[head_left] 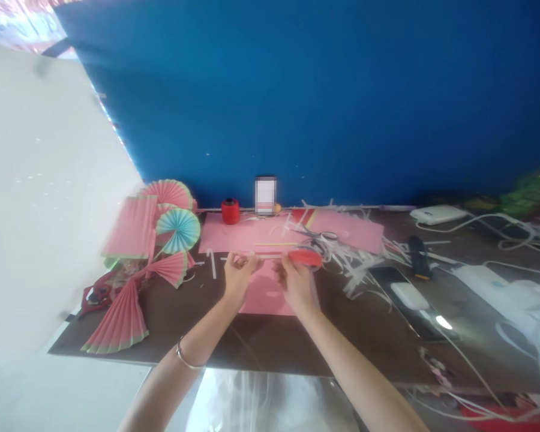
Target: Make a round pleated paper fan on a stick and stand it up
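Observation:
My left hand (241,275) is closed in a pinch at one end of a thin pale strip (270,255), above pink paper. At the strip's other end, my right hand (296,281) is closed too, fingertips pressed together. A red oval thing (309,258) lies against the right fingers; whether it is held is unclear. Under both hands is a pink paper sheet (267,294). Just beyond them lie a thin yellowish stick (274,244) and scissors (326,236) among white paper scraps (348,258).
Pink and blue folded paper fans (177,230) lie at the left. A red cylindrical container (230,212) and an upright phone (265,195) stand at the back. To the right are a dark phone (407,306) with a white case on it, a power strip (499,294) and tangled cables.

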The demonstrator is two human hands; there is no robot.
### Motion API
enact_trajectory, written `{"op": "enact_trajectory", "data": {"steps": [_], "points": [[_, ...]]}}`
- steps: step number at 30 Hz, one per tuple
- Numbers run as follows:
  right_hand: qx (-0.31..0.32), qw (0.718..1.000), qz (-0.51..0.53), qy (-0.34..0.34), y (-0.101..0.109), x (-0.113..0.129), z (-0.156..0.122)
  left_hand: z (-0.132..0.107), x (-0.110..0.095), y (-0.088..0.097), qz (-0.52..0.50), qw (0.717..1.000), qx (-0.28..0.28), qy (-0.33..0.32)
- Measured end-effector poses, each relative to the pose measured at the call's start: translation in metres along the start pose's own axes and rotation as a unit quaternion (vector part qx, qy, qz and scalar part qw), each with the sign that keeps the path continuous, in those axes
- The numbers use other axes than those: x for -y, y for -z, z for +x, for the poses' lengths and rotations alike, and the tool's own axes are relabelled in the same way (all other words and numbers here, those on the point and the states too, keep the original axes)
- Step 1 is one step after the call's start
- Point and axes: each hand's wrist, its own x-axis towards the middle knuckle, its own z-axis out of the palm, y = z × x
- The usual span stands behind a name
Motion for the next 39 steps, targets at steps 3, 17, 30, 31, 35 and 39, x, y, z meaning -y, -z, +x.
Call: {"op": "enact_trajectory", "data": {"steps": [3, 17, 30, 31, 35, 39], "points": [[0.012, 0.999, -0.038, 0.013, 0.002, -0.003, 0.0, 0.003, 0.001, 0.003, 0.003, 1.0, -0.005, -0.006], [0.114, 0.975, -0.191, 0.023, 0.013, 0.005, 0.012, 0.02, 0.013, 0.016, 0.011, 0.996, -0.048, -0.076], [0.164, 0.652, -0.699, 0.242, 0.1, 0.04, 0.076, 0.053, 0.021, 0.047, 0.25, 0.959, -0.106, -0.087], [0.173, 0.634, -0.712, 0.248, 0.097, 0.036, 0.075, 0.053, 0.021, 0.048, 0.271, 0.953, -0.095, -0.093], [0.091, 0.594, -0.737, 0.309, 0.082, 0.03, 0.07, 0.054, 0.02, 0.051, 0.365, 0.924, -0.034, -0.111], [0.013, 0.644, -0.642, 0.416, 0.07, 0.037, 0.064, 0.05, 0.016, 0.049, 0.493, 0.849, -0.043, -0.183]]}}
